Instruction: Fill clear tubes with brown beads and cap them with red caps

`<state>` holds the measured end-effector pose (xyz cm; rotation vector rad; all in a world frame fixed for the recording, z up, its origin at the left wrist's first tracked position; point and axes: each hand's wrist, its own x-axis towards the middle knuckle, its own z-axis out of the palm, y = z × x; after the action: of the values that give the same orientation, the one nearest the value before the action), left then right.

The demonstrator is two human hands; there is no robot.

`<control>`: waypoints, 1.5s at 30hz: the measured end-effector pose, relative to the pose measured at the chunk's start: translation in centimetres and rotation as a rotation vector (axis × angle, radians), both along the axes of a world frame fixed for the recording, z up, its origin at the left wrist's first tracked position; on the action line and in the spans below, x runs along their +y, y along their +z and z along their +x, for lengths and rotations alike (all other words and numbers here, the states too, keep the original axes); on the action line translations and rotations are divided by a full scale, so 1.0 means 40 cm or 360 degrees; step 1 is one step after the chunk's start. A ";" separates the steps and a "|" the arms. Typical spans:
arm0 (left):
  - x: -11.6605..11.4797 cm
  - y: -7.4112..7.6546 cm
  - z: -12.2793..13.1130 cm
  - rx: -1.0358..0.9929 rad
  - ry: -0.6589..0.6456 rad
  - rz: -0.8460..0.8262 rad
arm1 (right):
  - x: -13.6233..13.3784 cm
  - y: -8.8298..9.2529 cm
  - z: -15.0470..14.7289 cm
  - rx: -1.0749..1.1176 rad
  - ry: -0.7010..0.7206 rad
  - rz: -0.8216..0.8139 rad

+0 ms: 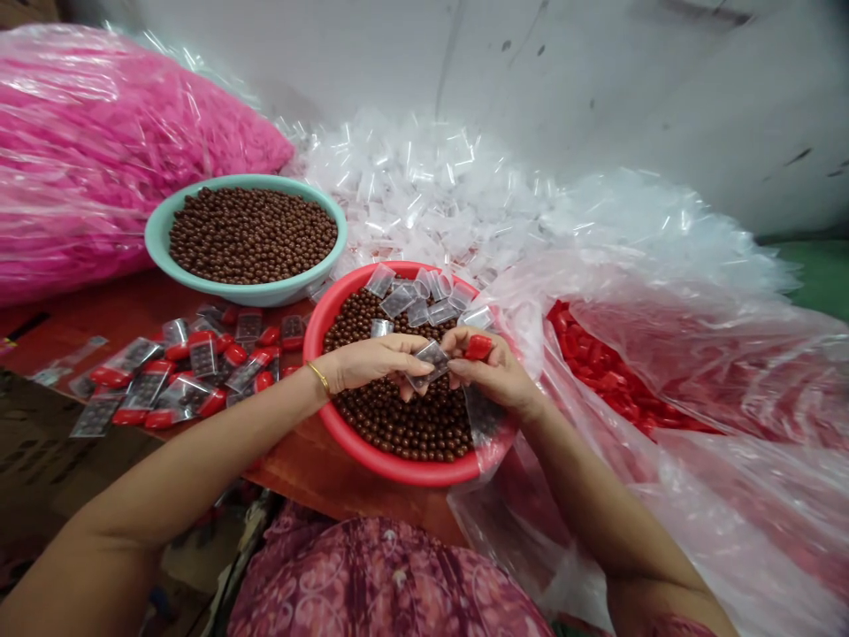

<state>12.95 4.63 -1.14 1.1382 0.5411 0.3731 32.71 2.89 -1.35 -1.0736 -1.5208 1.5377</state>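
Over a red bowl (pixel 345 438) full of small brown balls (pixel 404 420), my left hand (pixel 375 361) pinches a small clear plastic pouch (pixel 430 361). My right hand (pixel 494 372) grips the other side of that pouch and also holds a red cap (pixel 478 347) between its fingers. Several empty clear pouches (pixel 417 296) lie on the balls at the bowl's far side. A gold bangle sits on my left wrist.
A teal bowl (pixel 159 239) of brown balls stands at the back left. Filled pouches with red caps (pixel 172 372) lie on the red table to the left. A plastic bag of red caps (pixel 603 363) sits right, a heap of clear pouches (pixel 431 186) behind, a pink bag (pixel 86 150) far left.
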 end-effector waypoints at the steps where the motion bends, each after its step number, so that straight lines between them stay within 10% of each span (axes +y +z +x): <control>1: 0.000 0.001 0.001 0.0010 -0.0008 0.0008 | 0.000 -0.001 0.000 -0.0024 0.0013 0.0009; 13: -0.005 0.001 0.014 0.0123 0.0405 0.0248 | -0.015 -0.008 -0.005 -0.0264 -0.0154 -0.0007; 26: -0.009 -0.006 0.021 0.0211 0.0483 0.0419 | -0.040 -0.019 -0.013 -0.0923 -0.0246 0.1404; 45: -0.012 -0.025 0.017 0.0493 0.0430 0.0936 | -0.081 0.002 -0.013 -0.0977 0.0001 0.1810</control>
<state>13.62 4.15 -2.13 1.7115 0.8970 0.6195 32.19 -0.33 -1.26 -0.8175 -2.3143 0.1158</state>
